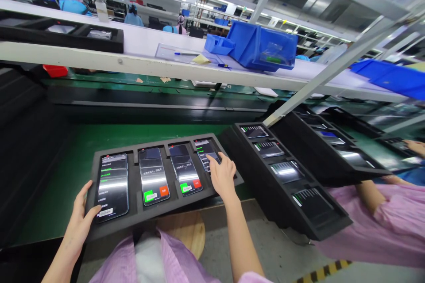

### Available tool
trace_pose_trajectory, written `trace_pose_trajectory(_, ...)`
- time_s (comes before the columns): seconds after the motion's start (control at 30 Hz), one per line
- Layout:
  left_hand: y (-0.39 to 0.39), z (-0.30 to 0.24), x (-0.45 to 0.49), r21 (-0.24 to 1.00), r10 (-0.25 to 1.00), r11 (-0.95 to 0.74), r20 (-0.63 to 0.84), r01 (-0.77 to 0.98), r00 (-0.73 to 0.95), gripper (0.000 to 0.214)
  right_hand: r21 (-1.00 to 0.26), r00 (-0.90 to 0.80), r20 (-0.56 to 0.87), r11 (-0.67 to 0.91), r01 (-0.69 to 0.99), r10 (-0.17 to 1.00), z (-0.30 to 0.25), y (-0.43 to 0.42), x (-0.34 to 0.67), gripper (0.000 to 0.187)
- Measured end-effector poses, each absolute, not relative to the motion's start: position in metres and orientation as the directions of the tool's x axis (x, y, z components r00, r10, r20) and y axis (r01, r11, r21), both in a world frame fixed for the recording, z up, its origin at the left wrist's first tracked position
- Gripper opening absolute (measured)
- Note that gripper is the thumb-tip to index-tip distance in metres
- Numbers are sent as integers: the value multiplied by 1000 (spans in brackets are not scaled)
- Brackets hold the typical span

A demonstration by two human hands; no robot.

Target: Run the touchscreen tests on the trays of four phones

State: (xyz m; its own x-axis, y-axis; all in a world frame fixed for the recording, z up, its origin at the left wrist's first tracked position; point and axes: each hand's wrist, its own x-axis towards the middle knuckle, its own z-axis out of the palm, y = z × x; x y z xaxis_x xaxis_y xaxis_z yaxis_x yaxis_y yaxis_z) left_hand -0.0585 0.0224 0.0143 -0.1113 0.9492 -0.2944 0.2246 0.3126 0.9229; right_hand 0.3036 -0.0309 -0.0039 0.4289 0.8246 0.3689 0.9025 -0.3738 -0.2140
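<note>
A black foam tray lies tilted on the green bench, with several smartphones in its slots. My left hand grips the tray's left end, fingers along the outer edge. Its thumb reaches over the lower left corner of the leftmost phone, which shows a list with green lines. My right hand is over the right end, index finger stretched onto the screen of the rightmost phone and the other fingers loosely apart. The two middle phones, one left of the other, show green and red buttons.
Stacked black trays with phones stand close on the right. Beyond them is a co-worker in a pink sleeve. A shelf crosses above the bench, carrying blue bins and another phone tray. A slanted metal post rises at right.
</note>
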Motion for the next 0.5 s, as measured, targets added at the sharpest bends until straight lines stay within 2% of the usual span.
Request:
trace_pose_trajectory(0.2,22,15,-56,923,945,319,-292,214,-147,70,-209,434,358,-382,900,827,-5,-21,306,51)
trace_pose_trajectory(0.5,24,14,-58,916,936,347,-325,202,-132,74,-358,521,482,-385,851,704,-13,-65,311,52)
